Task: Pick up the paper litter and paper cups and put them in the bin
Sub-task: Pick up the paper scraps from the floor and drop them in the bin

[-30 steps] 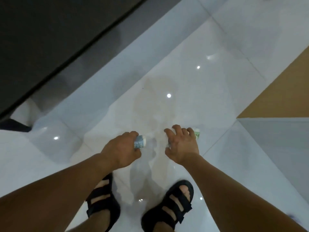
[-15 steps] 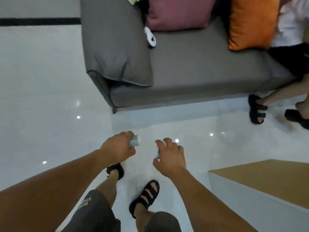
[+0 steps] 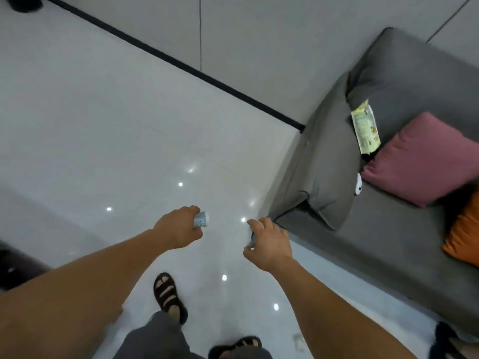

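**A:** What does the left hand [image 3: 178, 230] hold?

**B:** A pale blue printed paper cup [image 3: 201, 219]. The fingers are curled round it above the glossy white floor [image 3: 103, 125]. Its long axis lies roughly level, and the white-banded end sticks out to the right, toward the other hand.

**A:** And the right hand [image 3: 269, 242]?

**B:** Its fingers are curled over a second cup [image 3: 252, 238]. Only a blue-and-white sliver shows at the thumb side, so I cannot tell which way it points.

**A:** Further right?

**B:** A grey fabric sofa [image 3: 388, 229] with a plump pink cushion [image 3: 425, 159] and an orange cushion [image 3: 464, 234].
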### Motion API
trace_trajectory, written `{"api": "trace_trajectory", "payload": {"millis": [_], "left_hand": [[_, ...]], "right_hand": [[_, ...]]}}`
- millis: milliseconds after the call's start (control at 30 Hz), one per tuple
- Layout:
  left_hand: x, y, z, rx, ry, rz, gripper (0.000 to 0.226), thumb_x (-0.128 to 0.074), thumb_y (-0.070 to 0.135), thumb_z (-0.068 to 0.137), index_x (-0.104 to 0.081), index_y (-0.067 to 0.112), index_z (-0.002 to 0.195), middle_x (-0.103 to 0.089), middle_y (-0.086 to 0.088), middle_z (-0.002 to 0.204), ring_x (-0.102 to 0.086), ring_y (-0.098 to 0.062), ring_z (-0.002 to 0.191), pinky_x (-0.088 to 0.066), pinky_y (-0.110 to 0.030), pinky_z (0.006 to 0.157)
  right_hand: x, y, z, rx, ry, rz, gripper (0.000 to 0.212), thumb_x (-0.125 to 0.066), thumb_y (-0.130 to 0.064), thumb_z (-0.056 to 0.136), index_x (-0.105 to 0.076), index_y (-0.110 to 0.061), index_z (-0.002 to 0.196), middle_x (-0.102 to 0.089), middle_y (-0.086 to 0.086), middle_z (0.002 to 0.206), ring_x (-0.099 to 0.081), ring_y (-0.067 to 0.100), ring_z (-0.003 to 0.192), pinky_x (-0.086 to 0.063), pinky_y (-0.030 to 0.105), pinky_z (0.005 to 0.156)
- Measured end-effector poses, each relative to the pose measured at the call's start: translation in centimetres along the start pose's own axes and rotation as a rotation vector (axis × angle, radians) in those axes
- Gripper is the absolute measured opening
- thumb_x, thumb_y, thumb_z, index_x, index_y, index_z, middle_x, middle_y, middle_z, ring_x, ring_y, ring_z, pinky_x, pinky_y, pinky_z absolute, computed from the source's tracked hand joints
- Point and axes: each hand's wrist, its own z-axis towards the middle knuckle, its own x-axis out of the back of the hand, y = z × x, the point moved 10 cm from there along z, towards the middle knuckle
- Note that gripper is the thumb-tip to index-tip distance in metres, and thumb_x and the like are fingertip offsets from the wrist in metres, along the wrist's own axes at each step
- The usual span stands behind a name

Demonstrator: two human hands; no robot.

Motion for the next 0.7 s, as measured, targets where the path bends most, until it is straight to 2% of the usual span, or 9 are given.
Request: {"api": "trace_trajectory", "payload": {"millis": [200, 300, 533, 700], "left_hand": [[11.9, -11.5, -1.5, 0.113, 0.185, -0.047, 0.038, -0.057, 0.032, 0.082, -0.051, 0.019, 0.117, -0.060, 0.001, 0.107, -0.058, -0.021, 0.090, -0.046, -0.031, 0.077], [16.9, -16.3, -1.3, 0.174, 0.239, -0.058, 0.037, -0.056, 0.032, 0.082, -0.051, 0.018, 0.115, -0.060, 0.001, 0.105, -0.057, -0.021, 0.088, -0.045, -0.030, 0.074], [27.2, -24.4, 2.8, 0.290, 0.342, -0.078, 0.041, -0.056, 0.034, 0.080, -0.050, 0.021, 0.119, -0.059, 0.003, 0.106, -0.057, -0.018, 0.086, -0.041, -0.028, 0.068], [36.3, -30.1, 6.5, 0.407, 0.420, -0.101, 0.039, -0.053, 0.035, 0.078, -0.050, 0.024, 0.116, -0.060, 0.005, 0.102, -0.058, -0.018, 0.085, -0.047, -0.030, 0.072]], "right_hand": [[5.5, -16.1, 7.7, 0.211, 0.000, -0.116, 0.069, -0.057, -0.043, 0.084, -0.030, -0.029, 0.146, -0.035, 0.001, 0.143, -0.046, 0.024, 0.119, -0.040, 0.036, 0.097], [8.1, -22.8, 11.2, 0.310, 0.016, -0.167, 0.068, -0.057, -0.042, 0.084, -0.031, -0.030, 0.146, -0.035, 0.000, 0.142, -0.047, 0.025, 0.117, -0.041, 0.035, 0.095], [14.6, -33.2, 21.4, 0.474, 0.060, -0.262, 0.069, -0.057, -0.044, 0.085, -0.030, -0.029, 0.147, -0.036, 0.001, 0.141, -0.047, 0.024, 0.117, -0.042, 0.035, 0.094], [20.8, -40.6, 30.8, 0.558, 0.096, -0.279, 0.067, -0.057, -0.042, 0.085, -0.031, -0.029, 0.146, -0.037, 0.001, 0.141, -0.047, 0.024, 0.119, -0.041, 0.036, 0.097]]}}
